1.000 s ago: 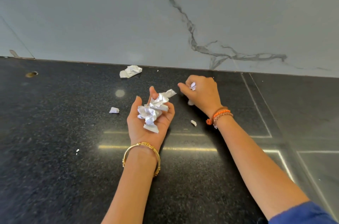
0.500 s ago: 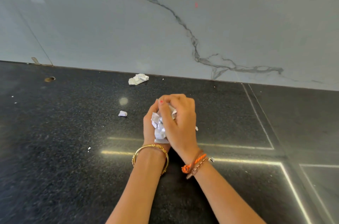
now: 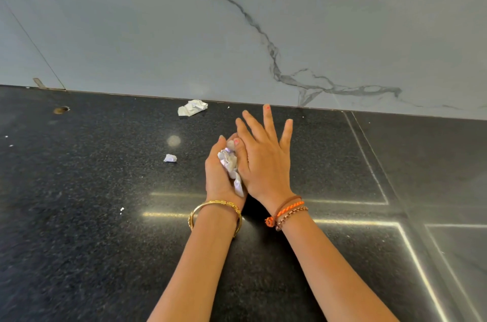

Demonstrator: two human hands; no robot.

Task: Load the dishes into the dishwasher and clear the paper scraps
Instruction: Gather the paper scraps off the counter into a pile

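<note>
Black speckled stone countertop [image 3: 79, 216] is carrying loose litter: a small white paper scrap [image 3: 170, 158] is lying near the middle, and a larger crumpled white paper piece [image 3: 192, 107] is sitting farther back, close to the grey veined marble wall [image 3: 158, 32]. Right of the small scrap, the left hand [image 3: 220, 174], with a gold bangle [image 3: 214, 213] at its wrist, is cupping a crumpled white paper wad [image 3: 231, 167] in curled fingers. The right hand [image 3: 264, 163], fingers spread straight, is pressing against that wad, wearing orange and brown thread bracelets [image 3: 287, 212].
</note>
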